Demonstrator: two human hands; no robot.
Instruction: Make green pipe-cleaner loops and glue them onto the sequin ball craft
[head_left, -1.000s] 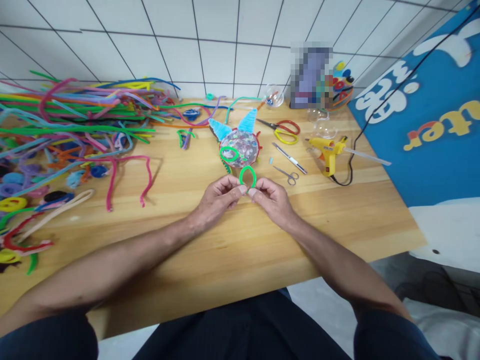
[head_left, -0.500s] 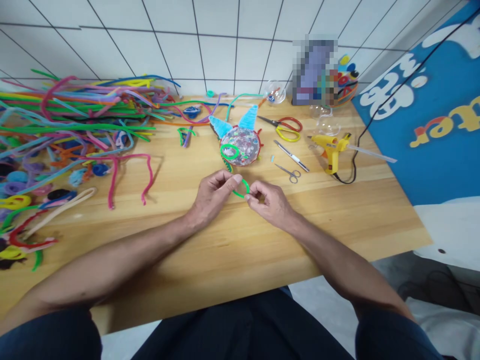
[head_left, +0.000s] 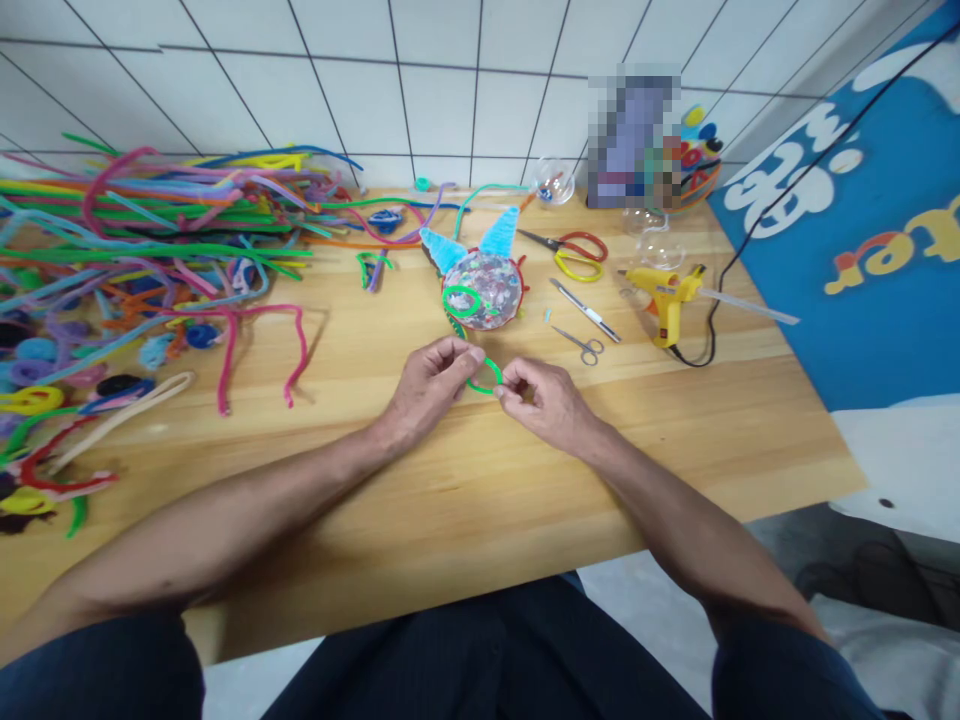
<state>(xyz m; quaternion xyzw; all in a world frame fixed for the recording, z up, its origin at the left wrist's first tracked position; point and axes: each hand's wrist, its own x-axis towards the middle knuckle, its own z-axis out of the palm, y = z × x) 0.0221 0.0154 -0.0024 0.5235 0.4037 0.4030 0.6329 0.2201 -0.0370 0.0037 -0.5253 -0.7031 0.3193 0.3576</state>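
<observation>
Between my two hands is a green pipe cleaner ring (head_left: 486, 389), bent into a loop. My left hand (head_left: 439, 375) pinches its left side with thumb and fingers. On its right side, the fingertips of my right hand (head_left: 546, 398) are closed. Just beyond lies a round craft piece (head_left: 495, 290) with a speckled grey face, a red edge and two blue pointed ears (head_left: 498, 234). A second green ring (head_left: 461, 301) rests on the left part of that face. Part of the held loop is hidden by my left fingers.
Pipe cleaners (head_left: 180, 210) are heaped at the left, with a bent pink one (head_left: 300, 340) nearer. To the right lie scissors (head_left: 577, 255), a craft knife (head_left: 589, 312), small scissors (head_left: 589, 350) and a yellow glue gun (head_left: 664, 295) with a black cord. Clear plastic domes (head_left: 555, 182) stand at the back.
The green ring has turned from upright above my fingertips to stretched sideways between my hands. My left hand has shifted slightly left. The view has moved a little.
</observation>
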